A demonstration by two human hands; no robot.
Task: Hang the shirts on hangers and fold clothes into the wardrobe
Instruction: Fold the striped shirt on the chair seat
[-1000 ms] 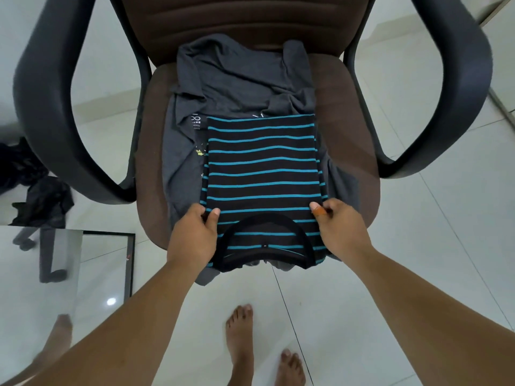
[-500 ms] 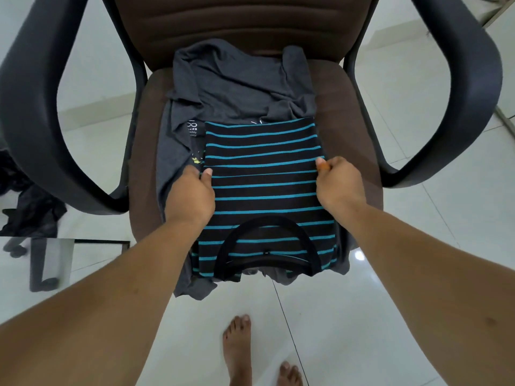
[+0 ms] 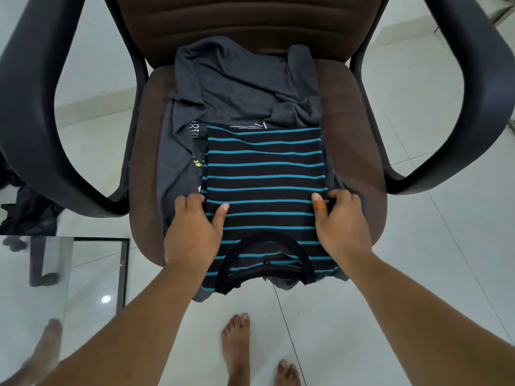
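Observation:
A black shirt with blue stripes lies folded into a narrow rectangle on the brown chair seat, its collar hanging over the front edge. Under it lies a crumpled grey shirt with small printed marks. My left hand pinches the striped shirt's left edge, thumb on top. On the opposite edge my right hand does the same; an orange band wraps its thumb. Both hands sit just above the collar.
The chair has wide black armrests on each side and a brown backrest. A dark heap of clothes lies on the white tiled floor at left. A glass tabletop sits near left. My bare feet stand below the seat.
Both hands slid up the shirt's side edges half a second ago and have now come back down toward the collar. The shirt stays folded on the seat.

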